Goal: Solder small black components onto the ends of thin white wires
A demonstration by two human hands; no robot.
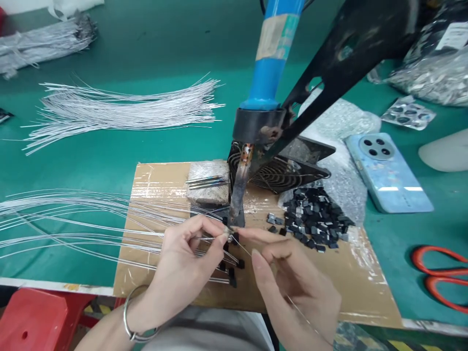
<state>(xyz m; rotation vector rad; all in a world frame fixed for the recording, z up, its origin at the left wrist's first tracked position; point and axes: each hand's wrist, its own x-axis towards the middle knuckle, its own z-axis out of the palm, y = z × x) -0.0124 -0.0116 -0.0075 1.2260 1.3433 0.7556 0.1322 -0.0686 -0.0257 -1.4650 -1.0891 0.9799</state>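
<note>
My left hand (190, 253) pinches a thin white wire (109, 229) and a small black component at its fingertips, right under the tip of the mounted soldering iron (239, 187). My right hand (288, 278) is closed on a fine strand of solder wire (243, 246) that runs up to the same spot. Several white wires with black components on their ends (232, 273) lie on the cardboard sheet (361, 282) just below my fingers. A pile of loose black components (316, 219) sits to the right of the iron.
A blue-handled iron body (272, 58) on a black stand (340, 63) rises over a small fan (281, 170). A bundle of white wires (124, 105) lies on the green table at left. A phone (387, 173), red scissors (442, 278), and plastic bags (431, 73) lie at right.
</note>
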